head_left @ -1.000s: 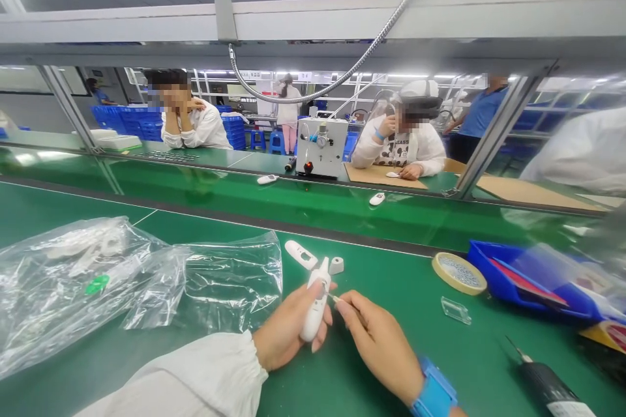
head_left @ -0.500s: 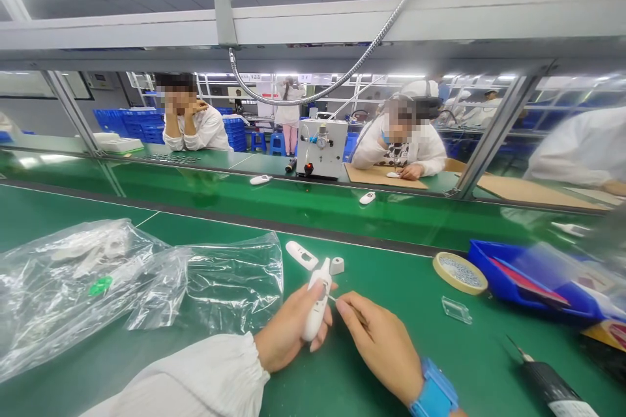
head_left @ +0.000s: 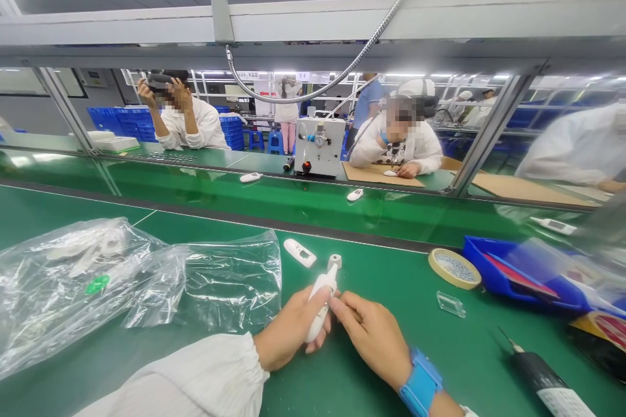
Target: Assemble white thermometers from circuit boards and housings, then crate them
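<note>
White device (head_left: 325, 282), one, elongated: held in the left hand (head_left: 288, 324), raised a little above the green tabletop (head_left: 391, 273), near the middle of the workspace. Long axis: slanting, rounded butt toward the wearer in the left palm, narrow nozzle directed away and slightly to the right. Left hand: wrapped around the body, thumb laid along the upper face, fingers curled beneath and showing at the right side. Right hand (head_left: 374, 331): approaching from the right side, thumb and forefinger pinched together at the device's right flank, apparently on a small thin piece all but hidden by the fingertips; contact with the casing cannot be told. Governing relation: device lies to the left of the right fingertips, its axis crossing their line of reach, so the right hand meets its side rather than its end; the left hand is nearer, being the one that carries it. Small white cap (head_left: 334, 260): just beyond the nozzle, in line with it; touching or apart, cannot be told. White cover (head_left: 299, 253), with cut-out window: lying beyond the left hand, left of the cap. Black screwdriver (head_left: 540, 374): well apart, to the right, bit pointing away and leftward.
</note>
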Tool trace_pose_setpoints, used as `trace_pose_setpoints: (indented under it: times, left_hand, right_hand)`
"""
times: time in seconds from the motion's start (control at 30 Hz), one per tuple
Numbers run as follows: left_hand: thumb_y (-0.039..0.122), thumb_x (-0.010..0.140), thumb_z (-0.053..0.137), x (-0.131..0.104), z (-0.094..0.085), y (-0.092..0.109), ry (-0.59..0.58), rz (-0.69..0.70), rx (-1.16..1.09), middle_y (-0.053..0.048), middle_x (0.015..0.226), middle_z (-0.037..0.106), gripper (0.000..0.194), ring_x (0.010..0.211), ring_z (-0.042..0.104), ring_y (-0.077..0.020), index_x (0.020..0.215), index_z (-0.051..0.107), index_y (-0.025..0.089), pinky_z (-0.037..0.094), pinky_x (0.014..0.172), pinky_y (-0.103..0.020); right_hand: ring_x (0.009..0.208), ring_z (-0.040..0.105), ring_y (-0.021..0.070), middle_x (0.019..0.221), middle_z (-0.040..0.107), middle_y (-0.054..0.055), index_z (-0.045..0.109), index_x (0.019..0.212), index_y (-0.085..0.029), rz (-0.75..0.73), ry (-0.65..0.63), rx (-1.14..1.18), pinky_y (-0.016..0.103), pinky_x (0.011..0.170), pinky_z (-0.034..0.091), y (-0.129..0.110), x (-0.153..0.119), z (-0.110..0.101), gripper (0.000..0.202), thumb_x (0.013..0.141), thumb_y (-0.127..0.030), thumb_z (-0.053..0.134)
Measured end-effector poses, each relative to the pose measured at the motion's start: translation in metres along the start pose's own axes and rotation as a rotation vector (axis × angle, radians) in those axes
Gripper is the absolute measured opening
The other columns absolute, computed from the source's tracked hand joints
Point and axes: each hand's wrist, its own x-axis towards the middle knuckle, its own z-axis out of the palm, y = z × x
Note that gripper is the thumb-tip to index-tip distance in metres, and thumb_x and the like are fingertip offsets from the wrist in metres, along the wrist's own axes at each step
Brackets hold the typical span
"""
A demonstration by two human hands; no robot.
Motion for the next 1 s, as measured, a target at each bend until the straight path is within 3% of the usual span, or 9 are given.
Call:
trace_pose_setpoints:
  times: [0.2, 0.4, 0.7, 0.83, 1.0]
  left_hand:
    - [0.053, 0.078, 0.044, 0.0, 0.0, -0.002, -0.049, -0.004, -0.076, 0.006, 0.049, 0.047, 0.042, 0.032, 0.036, -0.0044, 0.09, 0.048, 0.013, 0.021, 0.029, -0.016]
    - [0.055, 0.078, 0.044, -0.002, 0.004, 0.001, -0.038, -0.05, -0.165, 0.005, 0.05, 0.049, 0.045, 0.032, 0.037, -0.0051, 0.097, 0.047, 0.014, 0.021, 0.03, -0.017]
    - [0.053, 0.079, 0.044, -0.002, -0.004, 0.004, 0.109, 0.055, 0.119, 0.003, 0.062, 0.048, 0.039, 0.041, 0.04, -0.0053, 0.092, 0.049, 0.016, 0.025, 0.034, -0.017]
    - [0.052, 0.078, 0.045, 0.002, -0.01, 0.006, 0.178, 0.088, 0.163, 0.004, 0.064, 0.047, 0.035, 0.042, 0.04, -0.005, 0.086, 0.049, 0.018, 0.025, 0.034, -0.017]
    - [0.055, 0.079, 0.04, 0.003, -0.011, 0.006, 0.181, 0.079, 0.127, 0.003, 0.063, 0.048, 0.038, 0.043, 0.042, -0.0065, 0.083, 0.047, 0.017, 0.028, 0.035, -0.018]
  right_hand:
    - [0.046, 0.04, 0.0115, 0.046, 0.04, -0.005, 0.043, 0.051, -0.021, -0.002, 0.003, 0.052, 0.022, 0.046, 0.028, 0.003, 0.002, 0.004, 0.049, 0.085, -0.055, 0.031]
    - [0.045, 0.039, 0.0105, 0.045, 0.037, -0.006, 0.04, 0.05, -0.021, -0.013, 0.02, 0.037, 0.021, 0.045, 0.028, 0.003, 0.002, 0.006, 0.051, 0.085, -0.056, 0.03]
    - [0.045, 0.038, 0.0113, 0.046, 0.038, -0.006, 0.027, 0.052, -0.021, 0.014, 0.085, -0.135, 0.021, 0.044, 0.023, 0.003, 0.005, -0.001, 0.045, 0.084, -0.052, 0.034]
    - [0.043, 0.041, 0.0125, 0.045, 0.042, -0.006, 0.029, 0.052, -0.021, 0.032, 0.049, -0.22, 0.022, 0.043, 0.021, 0.01, 0.008, -0.002, 0.042, 0.084, -0.046, 0.04]
    - [0.046, 0.049, 0.0148, 0.047, 0.05, -0.005, 0.037, 0.054, -0.022, 0.042, 0.031, -0.286, 0.022, 0.043, 0.021, 0.014, 0.009, -0.002, 0.034, 0.083, -0.039, 0.046]
